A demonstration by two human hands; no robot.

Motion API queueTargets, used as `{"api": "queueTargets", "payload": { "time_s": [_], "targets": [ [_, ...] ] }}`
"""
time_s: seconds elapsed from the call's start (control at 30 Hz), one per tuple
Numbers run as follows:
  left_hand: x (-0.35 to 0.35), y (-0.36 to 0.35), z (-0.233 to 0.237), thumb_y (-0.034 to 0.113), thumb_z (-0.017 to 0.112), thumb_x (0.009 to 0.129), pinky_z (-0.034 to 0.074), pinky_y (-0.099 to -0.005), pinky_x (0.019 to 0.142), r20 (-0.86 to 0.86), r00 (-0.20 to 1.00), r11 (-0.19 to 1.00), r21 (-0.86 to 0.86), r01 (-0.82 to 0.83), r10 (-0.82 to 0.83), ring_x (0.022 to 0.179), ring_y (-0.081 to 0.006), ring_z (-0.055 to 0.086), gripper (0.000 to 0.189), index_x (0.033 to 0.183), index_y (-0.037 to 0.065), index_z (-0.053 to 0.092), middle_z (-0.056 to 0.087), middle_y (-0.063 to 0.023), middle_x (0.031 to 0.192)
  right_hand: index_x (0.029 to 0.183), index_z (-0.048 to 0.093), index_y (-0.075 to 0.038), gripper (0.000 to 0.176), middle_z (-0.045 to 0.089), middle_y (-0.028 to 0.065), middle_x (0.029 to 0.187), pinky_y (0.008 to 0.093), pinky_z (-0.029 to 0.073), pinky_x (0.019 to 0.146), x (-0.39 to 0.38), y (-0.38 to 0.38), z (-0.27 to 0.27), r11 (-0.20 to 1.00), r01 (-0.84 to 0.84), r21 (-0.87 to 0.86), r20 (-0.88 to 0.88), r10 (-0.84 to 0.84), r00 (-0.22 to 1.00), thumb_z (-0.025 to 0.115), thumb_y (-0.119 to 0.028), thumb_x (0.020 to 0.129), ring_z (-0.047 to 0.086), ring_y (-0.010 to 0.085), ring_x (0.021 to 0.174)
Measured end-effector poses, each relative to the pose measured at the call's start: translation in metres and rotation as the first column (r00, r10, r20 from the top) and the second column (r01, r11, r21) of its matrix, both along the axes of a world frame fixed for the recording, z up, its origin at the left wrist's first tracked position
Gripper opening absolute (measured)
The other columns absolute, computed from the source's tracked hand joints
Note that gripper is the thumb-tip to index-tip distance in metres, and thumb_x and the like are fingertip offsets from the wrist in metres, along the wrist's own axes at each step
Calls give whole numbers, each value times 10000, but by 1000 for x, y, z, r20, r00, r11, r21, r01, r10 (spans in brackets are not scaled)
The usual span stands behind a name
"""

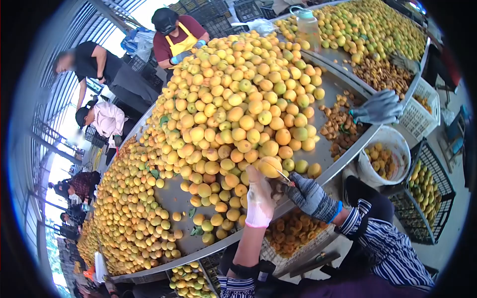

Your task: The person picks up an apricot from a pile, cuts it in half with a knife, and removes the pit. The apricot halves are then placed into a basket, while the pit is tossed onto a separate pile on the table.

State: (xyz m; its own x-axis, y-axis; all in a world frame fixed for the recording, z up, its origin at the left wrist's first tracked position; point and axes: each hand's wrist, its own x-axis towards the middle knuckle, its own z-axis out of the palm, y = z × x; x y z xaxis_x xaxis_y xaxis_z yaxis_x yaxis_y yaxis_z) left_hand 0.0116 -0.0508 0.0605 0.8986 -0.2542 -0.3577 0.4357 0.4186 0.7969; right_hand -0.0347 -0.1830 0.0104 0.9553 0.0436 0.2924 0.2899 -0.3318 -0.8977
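My left hand (259, 198), in a white glove with a pink cuff, is closed around a yellow-orange apricot (270, 168) above the near edge of the metal table. My right hand (312, 197) wears a grey knit glove with a blue-edged cuff. Its fingers grip a small knife (284, 177), whose thin blade lies against the apricot. The handle is mostly hidden in the glove. Just beyond both hands rises a large heap of apricots (233, 104). Below them a crate of apricot halves (293, 233) stands under the table edge.
A grey glove (380, 107) lies on the table rim (343, 161), near a pile of pits (340, 129). At right stand a white bucket (366, 171) of fruit and a black crate (439, 218). A person in a yellow apron (183, 43) works across the heap; several others are at left.
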Motion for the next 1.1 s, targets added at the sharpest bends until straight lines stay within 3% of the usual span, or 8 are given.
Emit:
{"api": "queueTargets", "payload": {
  "time_s": [0.17,0.3,0.37,0.43,0.53,0.77,0.97,1.1],
  "targets": [
    [-1,25,-9,600,439,882,316,-207,482,186,978,960,276,35,-89,552,-64,428,569,1013,56,540,522,-5,760,1036,497,15,257,577,228,783,423,471,612,-5,2,5,995,-76,-70,-40,73,996,559,-172,870,587,401,738],
    [1,42,-2,470,505,908,366,-168,550,514,831,799,581,-157,-210,655,-56,476,459,1089,48,513,563,-20,872,1068,489,40,308,584,218,781,421,478,620,-2,-1,13,982,-184,-46,-33,183,983,552,-194,877,597,384,729],
    [4,45,6,387,484,931,407,-178,616,687,598,615,694,-374,-413,735,-50,492,406,1144,41,492,550,-33,921,1068,494,48,309,586,212,779,416,481,629,-2,-3,13,970,-202,-133,-52,197,979,555,-185,875,596,382,741],
    [0,48,9,328,474,933,429,-210,701,673,609,621,702,-348,-420,808,-62,496,375,1173,40,490,534,-24,952,1068,501,48,304,587,213,785,412,481,635,-5,-3,12,975,-201,-99,-20,200,980,559,-177,872,595,384,750],
    [-8,39,5,446,613,851,419,-194,624,490,870,959,270,-85,-61,747,-66,509,558,1204,31,493,553,21,945,1075,511,55,307,591,216,797,407,481,647,-3,-1,26,976,-218,-20,1,218,976,565,-163,866,593,385,761],
    [-6,52,1,594,504,853,339,-185,545,451,855,894,447,32,-256,667,-44,443,620,1147,48,514,507,33,821,1084,514,45,291,585,215,783,407,480,634,-6,1,18,973,-226,-44,22,227,974,573,-131,860,589,385,738],
    [-1,54,4,530,509,870,420,-242,626,584,713,728,669,-152,-388,710,-109,500,567,1107,16,517,550,-22,834,1031,509,53,268,577,218,763,419,473,608,-6,3,13,969,-245,-35,16,245,969,574,-144,861,587,382,708],
    [-12,41,-7,559,455,895,353,-199,553,398,892,863,506,-18,-215,639,-54,447,562,1084,35,525,527,25,777,1060,495,43,294,577,223,761,432,471,605,-7,12,13,987,-153,-42,7,154,988,569,-160,861,586,385,707]
  ]
}}
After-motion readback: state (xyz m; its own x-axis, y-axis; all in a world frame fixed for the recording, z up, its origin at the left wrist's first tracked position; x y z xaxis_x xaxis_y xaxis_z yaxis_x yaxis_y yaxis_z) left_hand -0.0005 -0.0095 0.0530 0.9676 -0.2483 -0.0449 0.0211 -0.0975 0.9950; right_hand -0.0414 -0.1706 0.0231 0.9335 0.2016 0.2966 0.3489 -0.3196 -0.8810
